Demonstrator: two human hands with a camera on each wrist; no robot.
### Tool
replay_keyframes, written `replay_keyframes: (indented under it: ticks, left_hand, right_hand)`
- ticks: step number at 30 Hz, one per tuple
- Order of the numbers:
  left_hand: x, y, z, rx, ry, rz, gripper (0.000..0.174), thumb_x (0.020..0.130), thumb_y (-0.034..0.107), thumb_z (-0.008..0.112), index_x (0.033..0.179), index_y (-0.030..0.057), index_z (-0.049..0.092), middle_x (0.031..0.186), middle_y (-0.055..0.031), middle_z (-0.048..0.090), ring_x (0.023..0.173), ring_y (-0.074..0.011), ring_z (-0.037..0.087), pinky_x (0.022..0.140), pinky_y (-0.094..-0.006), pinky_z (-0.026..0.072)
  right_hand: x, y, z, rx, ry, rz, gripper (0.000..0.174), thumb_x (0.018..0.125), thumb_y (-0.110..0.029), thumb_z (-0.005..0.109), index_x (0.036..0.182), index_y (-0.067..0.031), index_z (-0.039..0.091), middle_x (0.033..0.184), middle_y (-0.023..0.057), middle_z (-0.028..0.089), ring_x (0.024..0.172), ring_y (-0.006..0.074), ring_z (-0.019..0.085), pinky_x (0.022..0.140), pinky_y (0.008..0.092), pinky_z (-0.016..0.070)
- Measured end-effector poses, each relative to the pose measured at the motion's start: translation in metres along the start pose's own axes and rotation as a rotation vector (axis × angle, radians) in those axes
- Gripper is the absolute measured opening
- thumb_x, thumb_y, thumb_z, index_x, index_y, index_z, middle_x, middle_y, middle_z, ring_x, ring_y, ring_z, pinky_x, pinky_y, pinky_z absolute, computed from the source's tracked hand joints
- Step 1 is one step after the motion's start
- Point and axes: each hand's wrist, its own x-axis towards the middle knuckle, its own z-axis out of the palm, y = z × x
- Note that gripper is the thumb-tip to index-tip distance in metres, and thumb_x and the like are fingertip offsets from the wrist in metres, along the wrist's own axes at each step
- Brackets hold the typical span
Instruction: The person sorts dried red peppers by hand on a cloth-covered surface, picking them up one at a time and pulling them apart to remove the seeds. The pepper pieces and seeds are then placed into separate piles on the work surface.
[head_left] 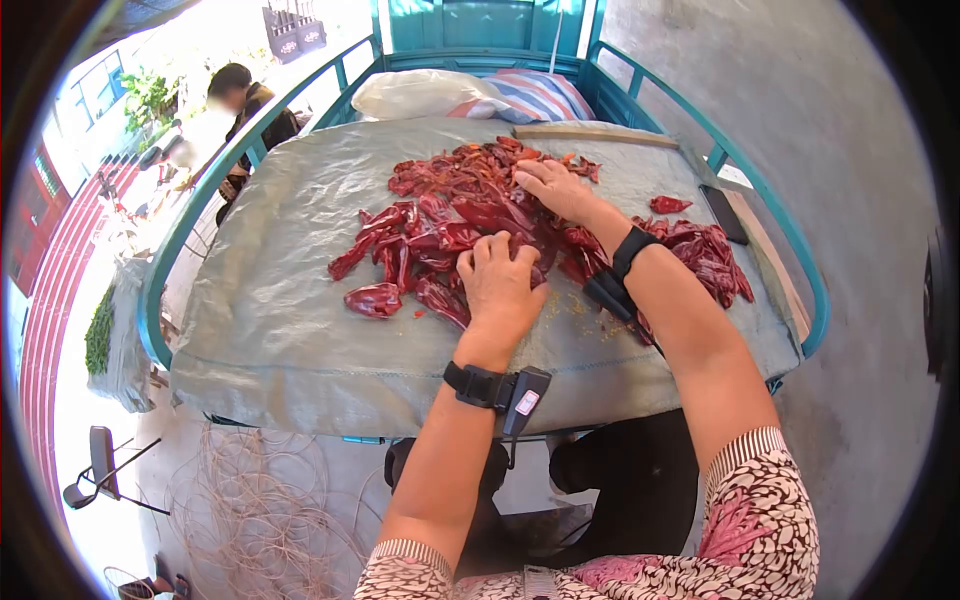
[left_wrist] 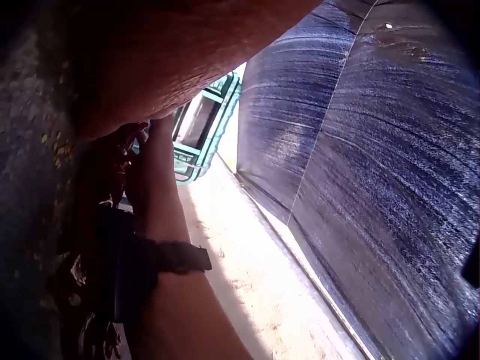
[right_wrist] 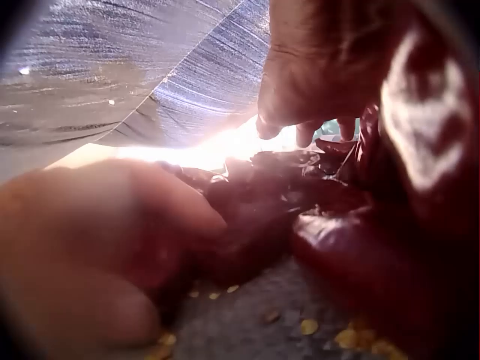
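A broad heap of dried red chili peppers [head_left: 440, 215], wrinkled and glossy, lies on a grey-green woven sheet [head_left: 290, 310]. My left hand [head_left: 498, 285] rests on the near side of the heap, fingers spread and lightly bent over the peppers. Farther back, my right hand [head_left: 562, 192] lies over the heap's right side, its fingers fairly straight and pointing left. From the right wrist view, peppers [right_wrist: 352, 247] fill the space between both hands, with the left hand [right_wrist: 90, 240] close by. What lies under the palms is hidden.
A smaller pepper pile [head_left: 705, 260] lies right of my right forearm, near a black phone-like slab [head_left: 724, 214]. Teal rails [head_left: 775, 215] border the cart bed on both sides. Stuffed sacks [head_left: 430, 95] sit at the back. Another person [head_left: 262, 110] is beyond the left rail.
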Motion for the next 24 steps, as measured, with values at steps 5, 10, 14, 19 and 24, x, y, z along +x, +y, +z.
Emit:
replay_keyframes:
  ticks: [5, 10, 14, 19, 24]
  left_hand:
    - [0.001, -0.002, 0.002, -0.016, -0.004, -0.018, 0.044, 0.07, 0.028, 0.085, 0.111, 0.0171, 0.071, 0.135, -0.0128, 0.054, 0.133, -0.0321, 0.043, 0.109, -0.052, 0.0298]
    - [0.002, 0.0, 0.0, -0.055, -0.009, -0.03, 0.04, 0.071, 0.027, 0.084, 0.107, 0.0153, 0.072, 0.132, -0.012, 0.054, 0.131, -0.0318, 0.044, 0.109, -0.0517, 0.0305]
    - [0.002, -0.001, -0.001, -0.091, 0.044, -0.035, 0.038, 0.073, 0.03, 0.084, 0.105, 0.014, 0.073, 0.127, -0.0118, 0.057, 0.13, -0.0318, 0.045, 0.109, -0.052, 0.0304]
    - [0.01, 0.005, -0.001, -0.17, 0.248, -0.032, 0.041, 0.083, 0.041, 0.077, 0.112, 0.0128, 0.073, 0.126, -0.0119, 0.062, 0.129, -0.0306, 0.047, 0.106, -0.0514, 0.0299]
    - [0.013, 0.012, -0.007, -0.203, 0.363, 0.049, 0.049, 0.087, 0.042, 0.074, 0.117, 0.0032, 0.071, 0.119, -0.0132, 0.067, 0.122, -0.0291, 0.052, 0.104, -0.0503, 0.0302]
  right_hand:
    - [-0.027, -0.047, -0.026, 0.13, -0.109, 0.196, 0.054, 0.089, -0.057, 0.064, 0.121, -0.0143, 0.07, 0.14, 0.0207, 0.056, 0.117, 0.0374, 0.063, 0.1, 0.0418, 0.0506]
    - [-0.05, -0.026, -0.043, 0.454, -0.014, 0.05, 0.034, 0.078, -0.011, 0.077, 0.11, -0.0043, 0.069, 0.102, 0.0057, 0.066, 0.093, 0.016, 0.063, 0.079, 0.0289, 0.05]
    - [-0.064, -0.037, -0.049, 0.685, 0.199, 0.124, 0.049, 0.078, -0.002, 0.071, 0.127, -0.0046, 0.062, 0.115, 0.0095, 0.064, 0.093, 0.014, 0.062, 0.072, 0.026, 0.0508]
    - [-0.091, -0.082, -0.069, 0.979, 0.286, 0.181, 0.063, 0.081, -0.002, 0.071, 0.14, -0.0007, 0.049, 0.136, 0.017, 0.053, 0.098, 0.0164, 0.064, 0.062, 0.0231, 0.0546]
    - [-0.122, -0.094, -0.051, 1.11, 0.296, 0.098, 0.053, 0.088, -0.008, 0.071, 0.137, -0.0011, 0.053, 0.133, 0.0141, 0.057, 0.108, 0.0169, 0.06, 0.087, 0.0271, 0.0507]
